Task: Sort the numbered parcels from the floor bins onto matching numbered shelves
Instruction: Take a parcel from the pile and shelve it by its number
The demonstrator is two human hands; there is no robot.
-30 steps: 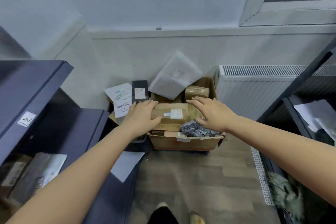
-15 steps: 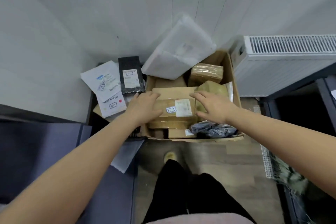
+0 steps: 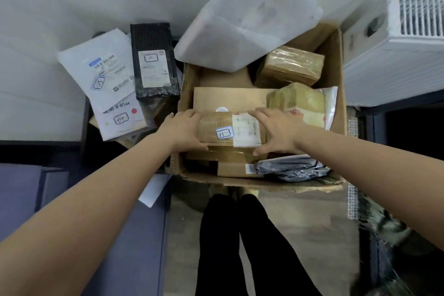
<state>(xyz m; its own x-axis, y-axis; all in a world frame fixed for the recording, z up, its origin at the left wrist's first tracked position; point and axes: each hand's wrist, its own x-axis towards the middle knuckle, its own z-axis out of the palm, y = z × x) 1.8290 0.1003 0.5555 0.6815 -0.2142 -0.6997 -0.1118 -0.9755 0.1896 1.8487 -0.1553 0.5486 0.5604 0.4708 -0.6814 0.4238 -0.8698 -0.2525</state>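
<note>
— Where's the parcel marked 11 (image 3: 228, 131)?
— Frame centre, atop the cardboard bin's (image 3: 335, 60) pile, clasped between both hands: left hand (image 3: 183, 128) and right hand (image 3: 278, 131) fingers curled over its ends.

A small parcel sorting or storage room, by the look of it. A worn cardboard bin (image 3: 334, 74) is sitting on the wood-look floor (image 3: 300, 223) at centre frame, overflowing with taped brown parcels and mailers. More mailers bearing handwritten numbers 03 and 04 (image 3: 105, 84) are leaning against the plain white wall (image 3: 60, 7) at upper left. A white radiator (image 3: 396, 55) is showing at upper right, and dark metal shelving (image 3: 48, 187) is filling the lower left.
</note>
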